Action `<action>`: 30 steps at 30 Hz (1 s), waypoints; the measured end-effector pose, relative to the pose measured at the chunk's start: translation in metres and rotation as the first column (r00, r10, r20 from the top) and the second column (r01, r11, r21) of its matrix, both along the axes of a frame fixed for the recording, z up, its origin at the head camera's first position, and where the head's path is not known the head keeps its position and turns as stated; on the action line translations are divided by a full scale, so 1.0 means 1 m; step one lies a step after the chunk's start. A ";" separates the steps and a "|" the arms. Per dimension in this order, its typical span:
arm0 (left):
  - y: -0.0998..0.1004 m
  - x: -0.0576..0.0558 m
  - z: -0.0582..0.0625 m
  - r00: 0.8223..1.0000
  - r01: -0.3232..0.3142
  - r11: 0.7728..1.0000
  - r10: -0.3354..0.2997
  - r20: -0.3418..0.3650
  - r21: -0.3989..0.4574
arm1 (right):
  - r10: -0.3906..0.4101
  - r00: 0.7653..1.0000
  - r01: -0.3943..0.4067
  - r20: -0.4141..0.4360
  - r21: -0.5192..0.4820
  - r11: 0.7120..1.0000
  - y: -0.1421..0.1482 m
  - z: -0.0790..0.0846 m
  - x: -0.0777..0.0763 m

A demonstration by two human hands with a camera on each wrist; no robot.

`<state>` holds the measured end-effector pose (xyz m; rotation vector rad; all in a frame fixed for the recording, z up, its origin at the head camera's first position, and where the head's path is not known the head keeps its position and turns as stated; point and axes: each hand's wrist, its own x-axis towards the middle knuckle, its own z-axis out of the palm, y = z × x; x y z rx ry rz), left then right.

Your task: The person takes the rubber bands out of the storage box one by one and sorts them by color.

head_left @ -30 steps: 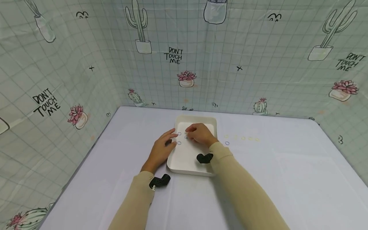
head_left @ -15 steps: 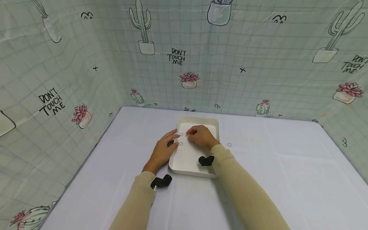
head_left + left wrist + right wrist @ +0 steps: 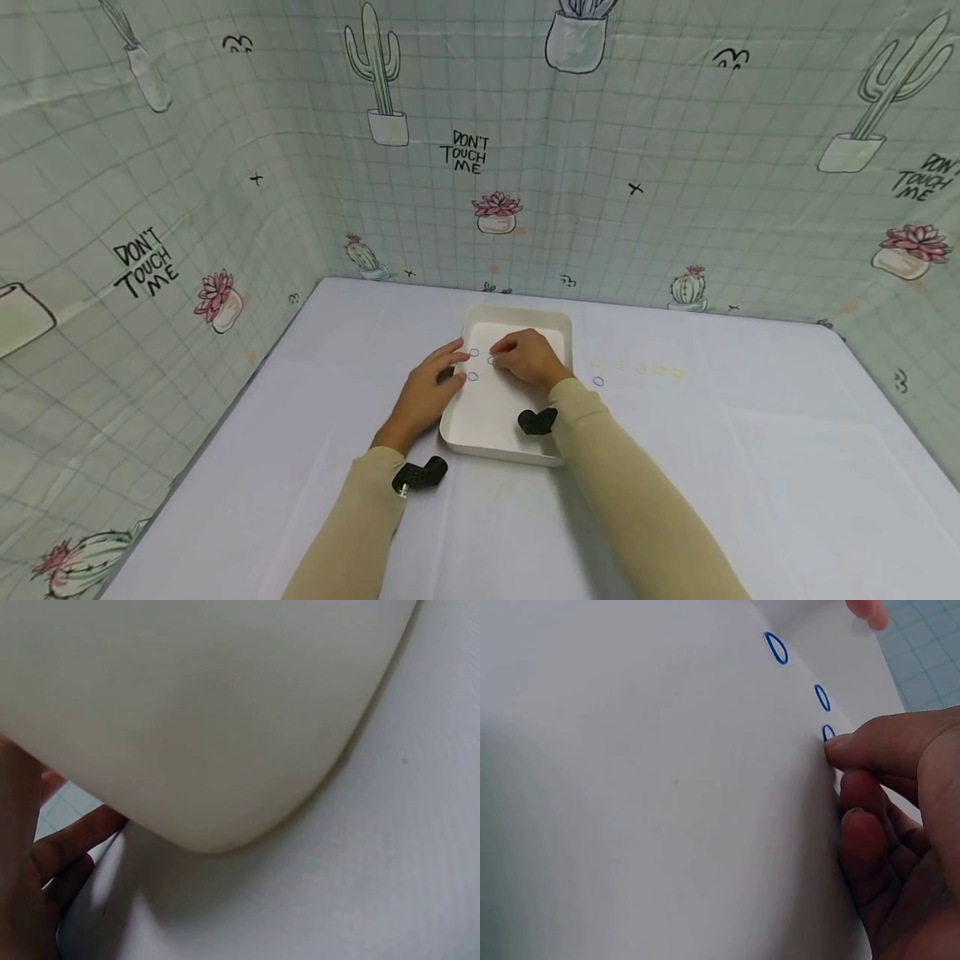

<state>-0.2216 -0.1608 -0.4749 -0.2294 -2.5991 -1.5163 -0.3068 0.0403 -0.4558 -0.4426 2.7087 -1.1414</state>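
both arms reach fwd, r. one across the tray (image 3: 491,421). r. hand (image 3: 528,358) bent down, thumb & finger pinching a blue ring (image 3: 825,732) at tray floor. l. hand (image 3: 423,396) loose, fingers apart, touching l. rim. 2 more blue rings (image 3: 771,649) lie in tray nearby; yellow rings (image 3: 641,369) on tabletop (image 3: 750,483) to r.

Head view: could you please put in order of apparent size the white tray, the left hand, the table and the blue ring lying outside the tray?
Largest to smallest, as they look:
1. table
2. white tray
3. left hand
4. blue ring outside the tray
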 end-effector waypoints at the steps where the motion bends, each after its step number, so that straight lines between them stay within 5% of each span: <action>1: 0.000 0.000 0.000 1.000 0.001 1.000 -0.001 -0.001 -0.002 | -0.004 1.000 0.004 0.006 -0.004 1.000 0.001 -0.001 0.000; 23: 0.005 0.004 -0.003 1.000 -0.011 1.000 0.011 -0.003 -0.013 | 0.022 0.997 -0.020 -0.080 0.022 1.000 0.001 -0.008 0.002; 30: 0.006 0.005 -0.002 1.000 -0.021 1.000 0.021 0.001 0.008 | -0.066 0.998 0.065 -0.009 -0.119 0.991 0.003 -0.008 0.003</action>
